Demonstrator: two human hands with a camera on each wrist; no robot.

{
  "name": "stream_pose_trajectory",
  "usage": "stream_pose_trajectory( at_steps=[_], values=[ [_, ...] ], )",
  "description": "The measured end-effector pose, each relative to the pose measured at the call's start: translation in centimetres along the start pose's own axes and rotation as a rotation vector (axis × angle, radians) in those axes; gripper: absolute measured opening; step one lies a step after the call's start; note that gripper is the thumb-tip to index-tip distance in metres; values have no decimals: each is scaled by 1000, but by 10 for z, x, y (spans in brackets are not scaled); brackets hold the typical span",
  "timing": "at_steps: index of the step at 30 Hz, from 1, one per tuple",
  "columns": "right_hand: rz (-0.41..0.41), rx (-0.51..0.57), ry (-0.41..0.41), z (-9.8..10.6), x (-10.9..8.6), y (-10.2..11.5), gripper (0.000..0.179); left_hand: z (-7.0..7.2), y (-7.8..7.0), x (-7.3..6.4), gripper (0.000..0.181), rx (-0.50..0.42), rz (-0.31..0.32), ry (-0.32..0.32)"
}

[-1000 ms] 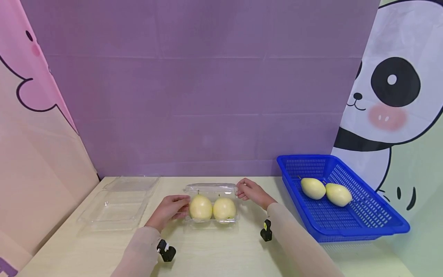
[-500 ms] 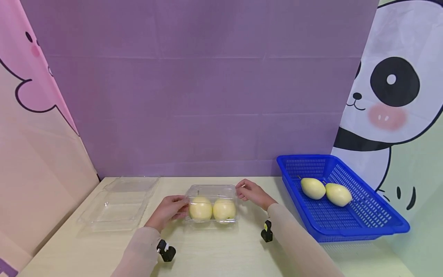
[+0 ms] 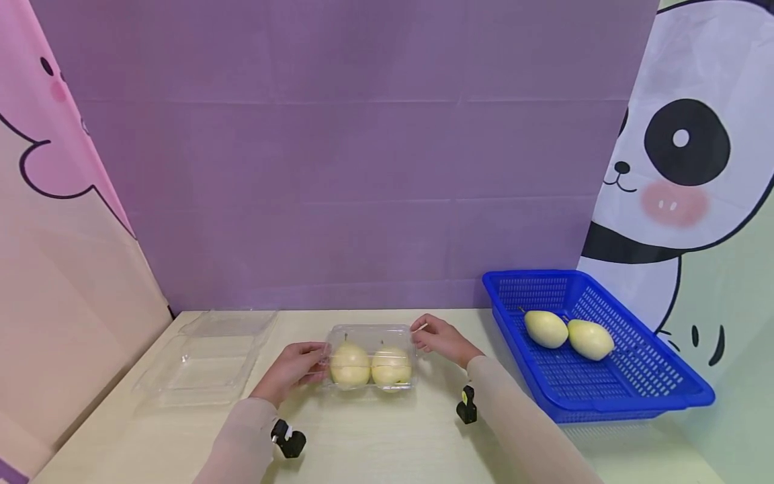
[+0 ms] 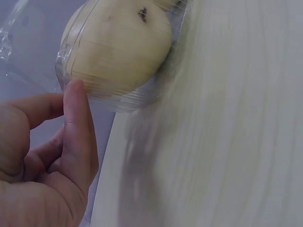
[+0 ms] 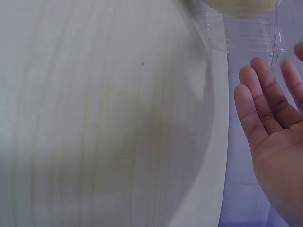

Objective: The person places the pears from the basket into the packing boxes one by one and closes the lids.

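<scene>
A clear plastic clamshell box point(image 3: 371, 331) stands mid-table with two pale yellow pears point(image 3: 350, 366) inside, and its lid slants over them. My left hand point(image 3: 296, 368) pinches the box's left edge between thumb and finger; in the left wrist view, the fingertips point(image 4: 75, 87) lie right at the rim beside a pear point(image 4: 118, 45). At the back right corner, my right hand point(image 3: 444, 339) has thumb and index finger at the plastic edge. Its other fingers point(image 5: 248, 104) extend loosely below the box corner in the right wrist view.
A blue plastic basket point(image 3: 605, 402) with two more pears point(image 3: 591, 339) stands on the right. At the left lies an open clear clamshell box point(image 3: 202, 366). A purple backdrop point(image 3: 363, 168) rises behind the table point(image 3: 375, 444).
The lid of the clamshell box has swung from upright at the back down over the pears. Both hands have stayed nearly in place at its sides.
</scene>
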State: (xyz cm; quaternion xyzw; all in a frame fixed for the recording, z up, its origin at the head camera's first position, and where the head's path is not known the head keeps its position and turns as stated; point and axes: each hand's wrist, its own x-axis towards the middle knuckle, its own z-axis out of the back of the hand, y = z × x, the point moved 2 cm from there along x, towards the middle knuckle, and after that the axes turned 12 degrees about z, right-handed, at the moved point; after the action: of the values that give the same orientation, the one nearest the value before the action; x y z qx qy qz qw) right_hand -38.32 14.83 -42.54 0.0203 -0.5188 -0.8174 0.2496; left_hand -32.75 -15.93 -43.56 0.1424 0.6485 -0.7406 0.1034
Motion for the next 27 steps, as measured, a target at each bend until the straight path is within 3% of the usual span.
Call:
stream_pose_trajectory(
  at_steps=[16,27],
  values=[
    [31,3,34,1,-2,-1,25,7,2,-4,40,-8,-48,14],
    [44,13,35,1,-2,0,24,10,-4,-19,44,29,-37,35]
  ],
)
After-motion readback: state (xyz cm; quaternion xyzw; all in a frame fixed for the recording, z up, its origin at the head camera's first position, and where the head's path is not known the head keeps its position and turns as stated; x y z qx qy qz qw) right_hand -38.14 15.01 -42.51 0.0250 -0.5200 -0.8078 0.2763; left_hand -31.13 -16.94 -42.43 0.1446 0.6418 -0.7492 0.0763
